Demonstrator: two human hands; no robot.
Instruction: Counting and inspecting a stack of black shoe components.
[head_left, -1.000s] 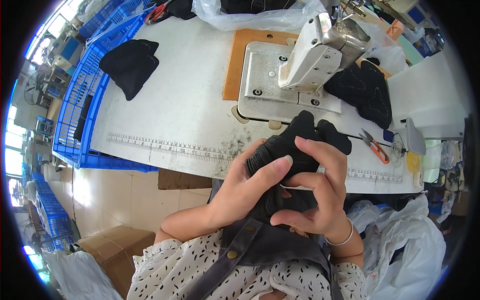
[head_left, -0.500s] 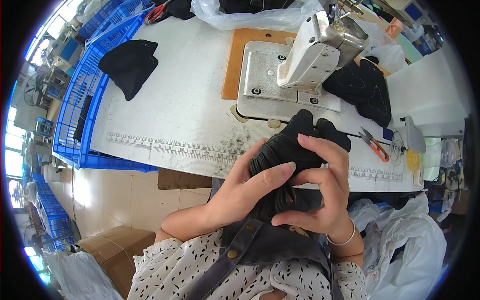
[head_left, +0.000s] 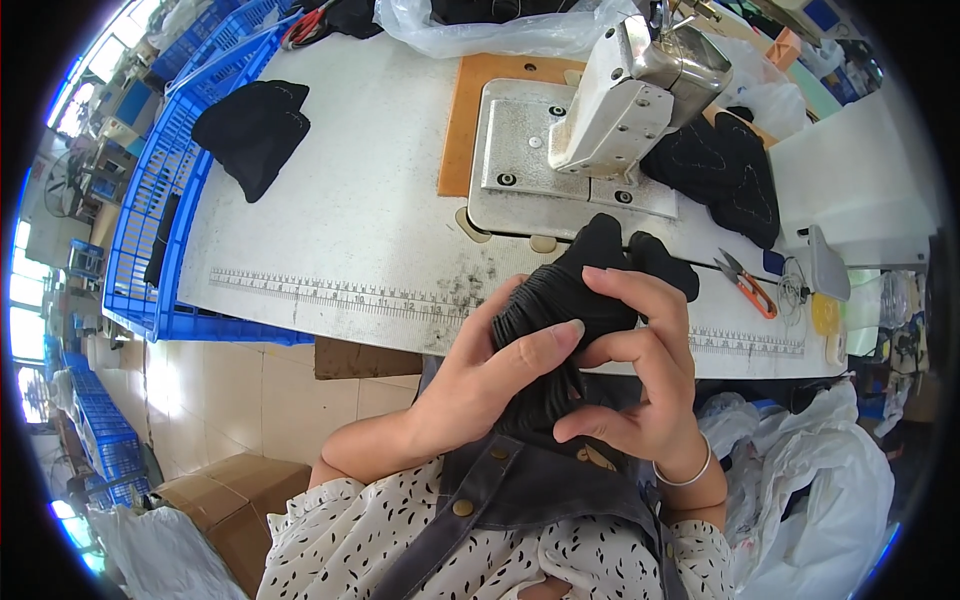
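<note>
A thick stack of black fabric pieces (head_left: 555, 300) is held up in front of the table's near edge, its layered edges fanned toward the left. Around its left side wraps my left hand (head_left: 480, 375), with the thumb pressed across the top. My right hand (head_left: 655, 365) curls about the stack's right side. Its index fingertip rests on the upper piece, and the thumb lies lower, near the layered edges. Two rounded lobes of the fabric stick out beyond my fingers. Just past them stands a white sewing machine (head_left: 610, 110) on a metal plate.
One black fabric piece (head_left: 252, 135) lies at the table's left, near a blue plastic crate (head_left: 140, 250). More stitched black pieces (head_left: 725, 170) lie right of the machine. Orange-handled scissors (head_left: 750, 285) rest at the right, beside a thread tangle. A printed ruler (head_left: 340, 293) runs along the near edge.
Both hands keep hold of the stack. My right thumb has shifted slightly up and to the right along the edges. The whole view has moved a little.
</note>
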